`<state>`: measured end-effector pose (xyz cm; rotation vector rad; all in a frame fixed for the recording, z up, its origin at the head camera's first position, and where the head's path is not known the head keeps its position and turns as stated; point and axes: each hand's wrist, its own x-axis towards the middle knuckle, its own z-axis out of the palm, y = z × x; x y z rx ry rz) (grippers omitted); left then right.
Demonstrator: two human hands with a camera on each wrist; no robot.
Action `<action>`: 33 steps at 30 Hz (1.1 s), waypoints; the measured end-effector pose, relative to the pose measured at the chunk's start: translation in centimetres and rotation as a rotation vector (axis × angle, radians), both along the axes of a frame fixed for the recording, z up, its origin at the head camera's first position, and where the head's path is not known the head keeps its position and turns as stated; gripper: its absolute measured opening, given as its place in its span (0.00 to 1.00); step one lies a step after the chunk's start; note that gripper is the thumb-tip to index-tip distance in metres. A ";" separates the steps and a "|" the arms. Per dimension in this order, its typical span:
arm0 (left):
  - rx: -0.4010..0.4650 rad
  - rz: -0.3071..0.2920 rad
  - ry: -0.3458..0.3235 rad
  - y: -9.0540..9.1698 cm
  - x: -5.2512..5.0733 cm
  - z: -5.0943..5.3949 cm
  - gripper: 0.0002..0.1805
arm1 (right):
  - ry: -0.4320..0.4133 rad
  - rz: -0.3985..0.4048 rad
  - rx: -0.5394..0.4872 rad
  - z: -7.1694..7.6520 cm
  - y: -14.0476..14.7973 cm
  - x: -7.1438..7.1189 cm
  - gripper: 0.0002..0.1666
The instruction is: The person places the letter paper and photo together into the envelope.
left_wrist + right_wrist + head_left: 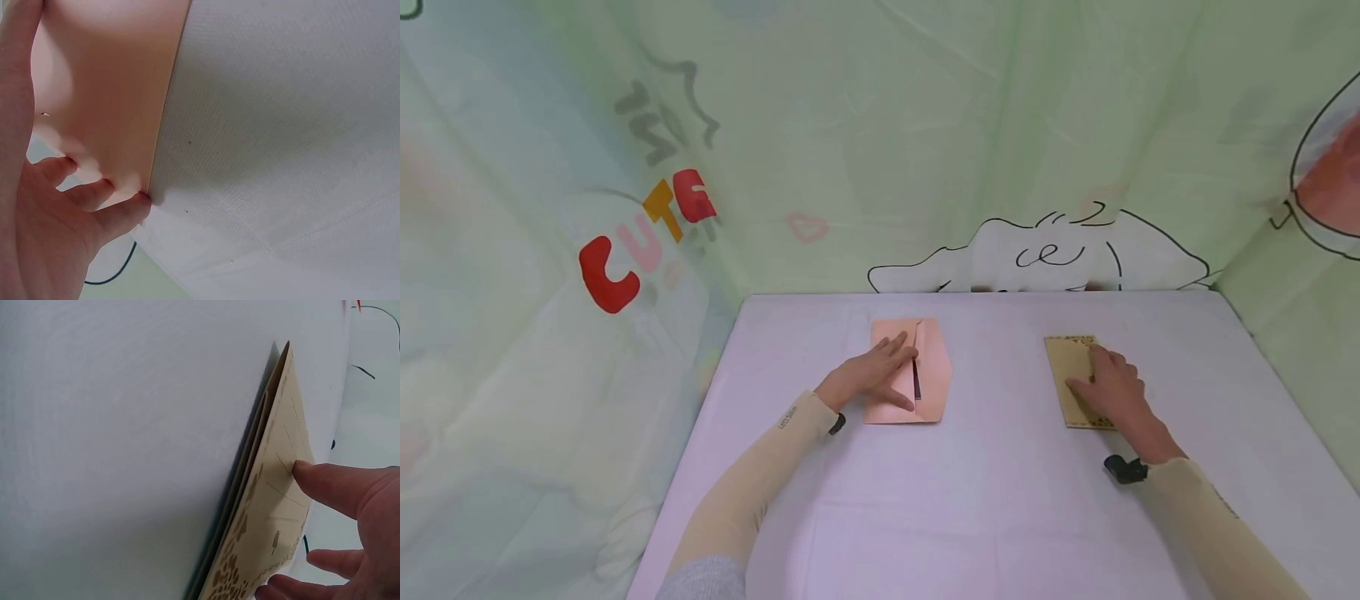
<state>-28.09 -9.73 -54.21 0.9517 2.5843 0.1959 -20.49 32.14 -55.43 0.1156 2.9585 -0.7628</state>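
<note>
A pink paper envelope (pixel 934 367) lies on the table left of centre, a narrow dark gap showing along its middle seam. My left hand (pixel 872 372) rests on its left part with fingers spread; the left wrist view shows fingertips (pixel 140 203) along one end of the pink paper (pixel 119 81). To the right lies a tan folded card (pixel 1063 358) with brown printed edges. My right hand (pixel 1118 387) rests over its right side. In the right wrist view, the thumb (pixel 331 484) touches the lined face of the card (pixel 275 481), whose folded layers stand slightly apart.
A pale cloth covers the table (pixel 925 517). Behind it hangs a light green curtain (pixel 850 167) with cartoon drawings, and another printed curtain (pixel 535 375) stands along the left edge. Bare tablecloth lies between the two paper things.
</note>
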 end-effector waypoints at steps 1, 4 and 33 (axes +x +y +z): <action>0.001 0.001 -0.001 0.0 0.0 0.0 0.55 | -0.002 0.001 0.000 0.0 0.0 0.0 0.49; 0.002 0.000 -0.003 0.0 0.0 0.0 0.55 | 0.006 0.007 -0.010 0.1 0.0 0.0 0.50; 0.002 0.003 0.000 0.0 0.1 0.2 0.56 | -0.010 0.008 -0.241 -1.1 4.0 -0.9 0.32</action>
